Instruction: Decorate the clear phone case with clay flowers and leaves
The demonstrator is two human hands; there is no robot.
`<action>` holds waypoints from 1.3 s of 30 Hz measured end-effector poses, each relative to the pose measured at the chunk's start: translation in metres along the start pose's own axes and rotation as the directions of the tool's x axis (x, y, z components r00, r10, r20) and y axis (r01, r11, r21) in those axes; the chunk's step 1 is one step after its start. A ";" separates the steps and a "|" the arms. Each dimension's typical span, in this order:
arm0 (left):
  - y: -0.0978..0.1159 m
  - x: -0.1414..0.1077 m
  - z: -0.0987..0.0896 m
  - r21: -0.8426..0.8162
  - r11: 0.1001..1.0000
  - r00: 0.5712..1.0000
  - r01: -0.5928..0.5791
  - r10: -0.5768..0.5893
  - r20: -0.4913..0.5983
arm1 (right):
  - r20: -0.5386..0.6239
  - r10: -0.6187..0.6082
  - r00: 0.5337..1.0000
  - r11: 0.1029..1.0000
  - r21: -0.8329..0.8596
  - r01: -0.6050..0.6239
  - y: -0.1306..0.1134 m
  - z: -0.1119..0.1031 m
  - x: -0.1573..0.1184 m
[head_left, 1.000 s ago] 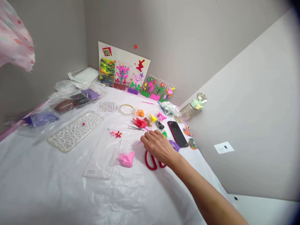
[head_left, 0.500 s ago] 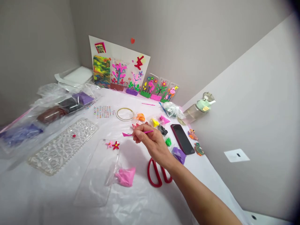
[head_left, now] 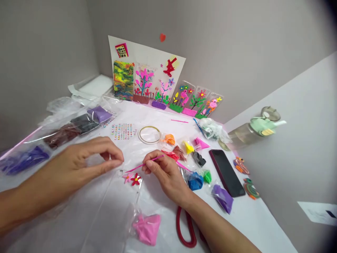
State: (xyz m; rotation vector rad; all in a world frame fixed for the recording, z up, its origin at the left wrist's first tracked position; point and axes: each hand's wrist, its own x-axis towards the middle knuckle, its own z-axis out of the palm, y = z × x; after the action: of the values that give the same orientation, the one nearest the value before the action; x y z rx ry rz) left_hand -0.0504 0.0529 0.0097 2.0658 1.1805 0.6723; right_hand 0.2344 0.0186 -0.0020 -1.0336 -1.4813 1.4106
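Note:
My right hand point(head_left: 164, 172) pinches a thin pink modelling tool point(head_left: 137, 168), its tip pointing left over a clear phone case. On that case point(head_left: 137, 196) lie a pink clay flower point(head_left: 127, 178) and a red clay flower point(head_left: 136, 179) with a yellow centre, just below the tool. My left hand point(head_left: 97, 158) hovers over the case's left side, thumb and forefinger pressed together; whatever they may hold is too small to make out. A bag of pink clay point(head_left: 147, 228) lies nearer me. Red-handled scissors point(head_left: 186, 228) are partly under my right forearm.
Bagged clay in several colours, such as purple point(head_left: 223, 198) and blue point(head_left: 195, 181), lies right of my right hand, beside a phone point(head_left: 226, 172). A bottle point(head_left: 244, 135) stands behind. Bangles point(head_left: 149, 135) and a gem sheet point(head_left: 123, 131) lie further back; decorated cases point(head_left: 181, 96) lean on the wall.
My left hand has come in from the left, over the lattice piece and the case. My right hand has shifted down toward the flowers with the tool. The view has also shifted.

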 end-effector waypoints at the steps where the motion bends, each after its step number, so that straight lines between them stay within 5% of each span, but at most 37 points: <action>1: -0.002 0.002 0.006 -0.014 0.999 0.994 -0.033 0.034 0.103 | -0.008 -0.012 1.000 1.000 -0.013 0.012 0.001 -0.001 0.000; 7: -0.018 -0.005 0.027 0.079 0.994 0.963 -0.073 0.050 0.263 | 0.024 -0.034 0.999 0.987 -0.158 0.037 -0.005 -0.005 -0.001; 39: -0.023 -0.012 0.037 0.144 0.980 0.972 -0.135 0.104 0.209 | 0.140 -0.106 0.985 0.880 -0.447 0.158 -0.004 0.000 -0.002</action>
State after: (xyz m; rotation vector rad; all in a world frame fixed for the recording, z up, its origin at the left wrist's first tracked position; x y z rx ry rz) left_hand -0.0429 0.0403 -0.0332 2.2917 1.0282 0.4241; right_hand 0.2353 0.0169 0.0021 -1.1194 -1.9901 1.0558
